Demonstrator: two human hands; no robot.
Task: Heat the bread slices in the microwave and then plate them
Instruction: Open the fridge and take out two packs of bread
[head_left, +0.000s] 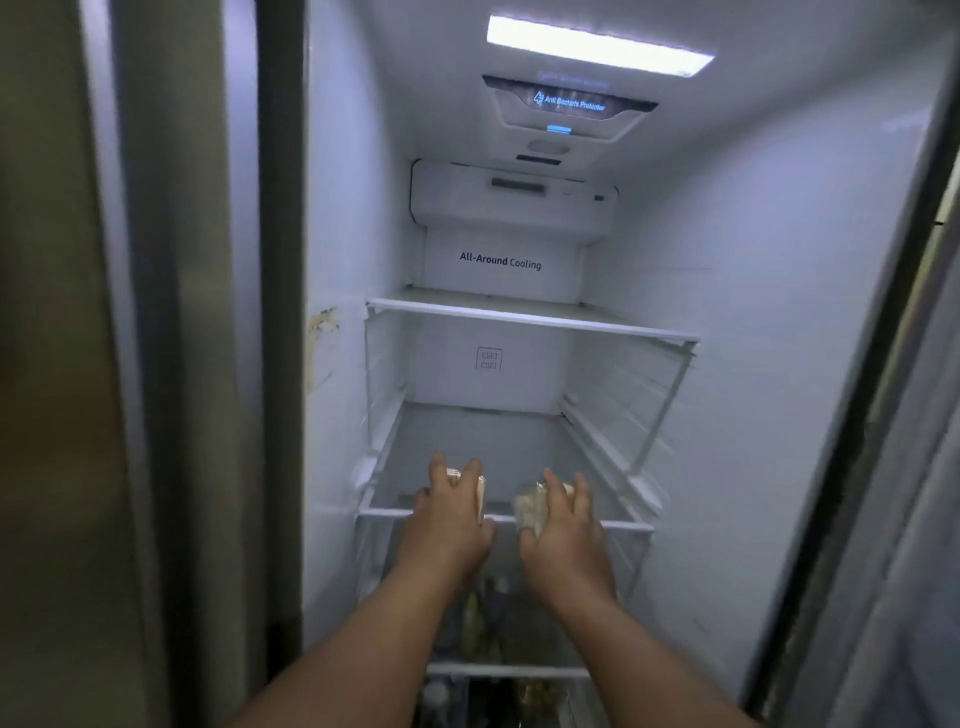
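Both arms are stretched forward into the open fridge (779, 260). The left hand (449, 519) is curled over a bread slice (480, 496) held on edge above the middle shelf (613, 526); most of that slice is hidden by the fingers. The right hand (563, 530) is closed round a second, crumpled slice (530, 509), pinched against the thumb just over the shelf's front rim. Below, blurred bottles (475, 618) are dimly seen; their kind cannot be told.
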